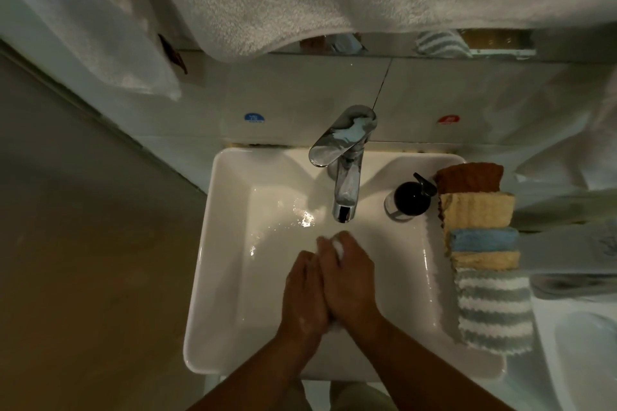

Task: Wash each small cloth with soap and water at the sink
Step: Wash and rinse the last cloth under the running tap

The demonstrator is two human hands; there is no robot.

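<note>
Over the white sink (207,264), my left hand (302,297) and my right hand (352,280) press palm to palm below the tap spout, fingers straight. Something white shows between the fingertips and at the heels of the palms; I cannot tell whether it is foam or a small cloth. Several folded small cloths lie in a row along the sink's right rim: a brown cloth (469,177), a yellow cloth (477,208), a blue cloth (484,238), another yellow cloth (485,260) and a grey-and-white striped cloth (494,307). A black-topped soap dispenser (411,198) stands to the left of the brown and first yellow cloths.
The chrome tap (345,177) stands at the back of the basin, its lever turned left. Water glistens on the basin floor to its left. A large white towel (300,0) hangs above the sink. Blue and red stickers mark the wall tiles.
</note>
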